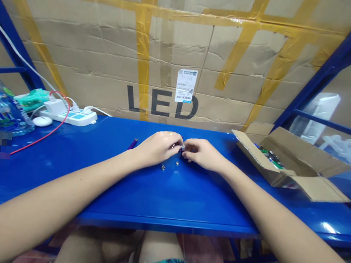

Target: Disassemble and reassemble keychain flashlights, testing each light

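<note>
Over the middle of the blue table, my left hand (pixel 160 147) and my right hand (pixel 203 153) meet with fingers bent in a pinch. Between their fingertips is a small shiny metal piece (pixel 183 148), partly covered by the fingers; its exact kind is too small to make out. Both hands appear to grip it. Just below them, two small silvery metal parts (pixel 163 167) lie apart on the tabletop. A slim purple stick-like piece with a metallic end (pixel 133 144) rests left of my left hand, partly behind the wrist.
On the right, an open cardboard box (pixel 262 161) holds several small coloured items. At the left stand a large plastic bottle (pixel 2 105) and a white power strip (pixel 80 117) with plugs and a red cable (pixel 49 135). A large cardboard carton (pixel 108 56) walls the back.
</note>
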The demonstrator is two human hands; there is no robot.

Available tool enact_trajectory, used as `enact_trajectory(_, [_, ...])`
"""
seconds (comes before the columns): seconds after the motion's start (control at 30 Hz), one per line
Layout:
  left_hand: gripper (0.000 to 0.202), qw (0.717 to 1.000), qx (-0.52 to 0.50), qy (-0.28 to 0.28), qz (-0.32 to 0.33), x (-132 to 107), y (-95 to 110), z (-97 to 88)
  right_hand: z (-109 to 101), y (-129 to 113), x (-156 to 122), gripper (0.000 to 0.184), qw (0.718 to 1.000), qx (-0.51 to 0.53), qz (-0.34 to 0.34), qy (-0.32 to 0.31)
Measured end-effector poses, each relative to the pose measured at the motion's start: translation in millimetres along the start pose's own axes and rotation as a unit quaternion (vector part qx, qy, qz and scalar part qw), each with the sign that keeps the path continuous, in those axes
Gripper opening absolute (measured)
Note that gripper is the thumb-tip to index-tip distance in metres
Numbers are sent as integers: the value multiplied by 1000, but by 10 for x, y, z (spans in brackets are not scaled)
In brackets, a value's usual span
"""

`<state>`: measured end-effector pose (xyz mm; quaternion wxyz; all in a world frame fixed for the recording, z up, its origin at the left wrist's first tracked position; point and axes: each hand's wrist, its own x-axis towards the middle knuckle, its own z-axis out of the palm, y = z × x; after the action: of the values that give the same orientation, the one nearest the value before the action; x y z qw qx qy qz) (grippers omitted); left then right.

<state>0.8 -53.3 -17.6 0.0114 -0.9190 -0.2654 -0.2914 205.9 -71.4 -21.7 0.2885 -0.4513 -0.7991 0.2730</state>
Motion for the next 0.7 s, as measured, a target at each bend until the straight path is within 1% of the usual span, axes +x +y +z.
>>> enact_trajectory(0.1, [13, 1000, -3, 4, 19, -6, 1, 11, 8, -2, 2, 4, 1000, 4, -2, 1])
enact_trajectory(0.33, [18, 998, 14, -33, 44, -15, -10, 26, 21, 14, 11, 3, 1000, 26, -3, -4])
enact_trajectory(0.4, [18, 999, 9, -35, 34, -17, -6, 10, 16, 22, 11, 5, 1000, 29, -1, -9])
enact_trajectory(0.5, [18, 999, 17, -34, -13, -19, 15, -35, 2, 42, 10, 9, 1000, 23, 3, -10])
enact_trajectory(0.53, [17, 998, 25, -43, -26, -21, 23, -51, -2, 50, 11, 11, 1000, 19, 1, -9])
enact_trajectory(0.6, [17, 996, 37, -77, -34, -29, 40, -75, -8, 68, 14, 12, 1000, 12, -3, -6])
enact_trajectory(0.7, [18, 988, 33, -152, -12, -49, 54, -74, -10, 86, 20, 12, 1000, 5, -5, -2])
